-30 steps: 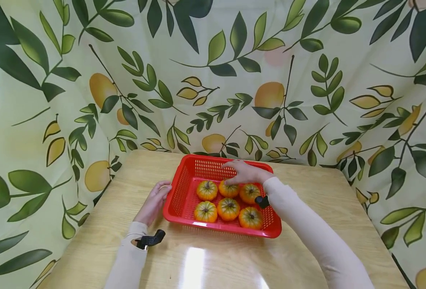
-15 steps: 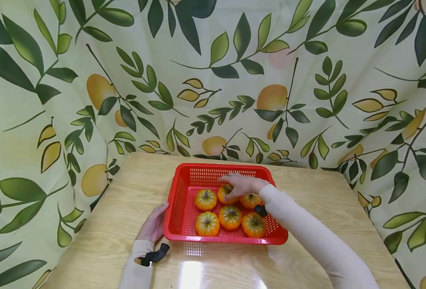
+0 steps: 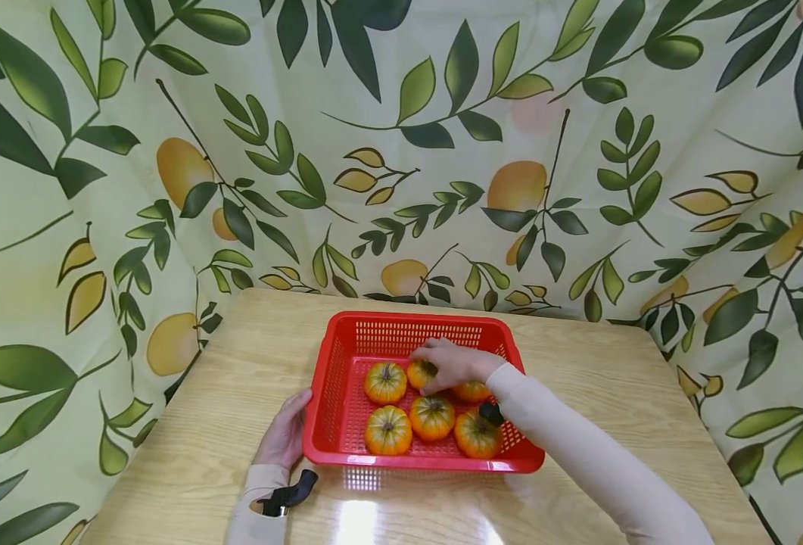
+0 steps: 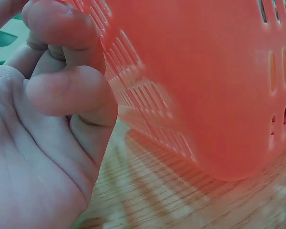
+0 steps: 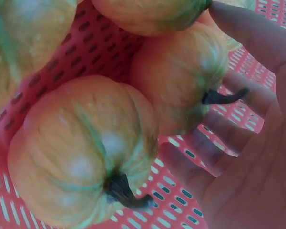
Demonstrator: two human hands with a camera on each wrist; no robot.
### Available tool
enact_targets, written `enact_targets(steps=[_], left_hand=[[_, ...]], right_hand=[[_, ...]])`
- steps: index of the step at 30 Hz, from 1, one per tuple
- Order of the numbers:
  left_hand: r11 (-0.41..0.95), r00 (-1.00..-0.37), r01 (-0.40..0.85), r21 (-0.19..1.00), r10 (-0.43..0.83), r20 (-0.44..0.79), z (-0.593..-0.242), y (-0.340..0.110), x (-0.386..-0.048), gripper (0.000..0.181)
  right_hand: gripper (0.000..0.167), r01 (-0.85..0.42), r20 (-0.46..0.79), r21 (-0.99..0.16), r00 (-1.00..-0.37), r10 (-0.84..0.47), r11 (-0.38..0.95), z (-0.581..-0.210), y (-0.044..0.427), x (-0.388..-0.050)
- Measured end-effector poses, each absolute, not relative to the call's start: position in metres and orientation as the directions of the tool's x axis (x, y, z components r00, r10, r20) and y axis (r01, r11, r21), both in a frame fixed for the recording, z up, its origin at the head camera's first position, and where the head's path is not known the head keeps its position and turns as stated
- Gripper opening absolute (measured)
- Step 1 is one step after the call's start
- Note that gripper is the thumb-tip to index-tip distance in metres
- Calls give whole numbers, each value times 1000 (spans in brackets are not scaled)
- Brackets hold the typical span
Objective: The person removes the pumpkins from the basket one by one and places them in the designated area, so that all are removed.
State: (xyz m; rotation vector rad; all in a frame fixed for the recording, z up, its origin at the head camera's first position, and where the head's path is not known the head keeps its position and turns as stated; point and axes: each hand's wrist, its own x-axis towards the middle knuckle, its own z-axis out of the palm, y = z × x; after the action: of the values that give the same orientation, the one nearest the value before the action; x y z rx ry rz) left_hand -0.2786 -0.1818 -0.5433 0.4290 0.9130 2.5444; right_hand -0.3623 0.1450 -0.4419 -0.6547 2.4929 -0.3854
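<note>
A shallow red plastic basket (image 3: pixel 347 459) with slotted walls stands on the table. In it lie several small orange-and-yellow pumpkins, with one at the front left (image 3: pixel 388 431) and another at the back right (image 5: pixel 86 148). My right hand (image 3: pixel 452 363) is inside the basket. Its thumb and fingers curve round the back middle pumpkin (image 3: pixel 420 371), partly hiding it; the right wrist view shows the fingers along that pumpkin's (image 5: pixel 181 76) stem side. My left hand (image 3: pixel 284 431) rests beside the basket's left wall (image 4: pixel 148 81), touching it with loosely bent fingers and holding nothing.
The light wooden table (image 3: pixel 251 356) extends around the basket on all sides. A cloth (image 3: pixel 401 189) printed with leaves and fruit hangs behind and beside it. Dark camera mounts are strapped to both wrists.
The right hand has lowered and closed in round the back middle pumpkin. The basket and left hand appear lower in the view. The left hand stays at the basket's left side.
</note>
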Motion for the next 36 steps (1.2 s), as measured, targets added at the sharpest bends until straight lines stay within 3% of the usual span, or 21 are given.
enact_targets(steps=[19,36], left_hand=[[-706,-874,-286,648,469,125,-546,-179,-275,49],[-635,-920,-257,729,392,17,-547,-181,-272,41]], right_hand=[[66,-359,-343,-439,-781,-522,824,-443,155,-356],[78,-381,-140,-503,-849,-509,776,-415,184,-353]])
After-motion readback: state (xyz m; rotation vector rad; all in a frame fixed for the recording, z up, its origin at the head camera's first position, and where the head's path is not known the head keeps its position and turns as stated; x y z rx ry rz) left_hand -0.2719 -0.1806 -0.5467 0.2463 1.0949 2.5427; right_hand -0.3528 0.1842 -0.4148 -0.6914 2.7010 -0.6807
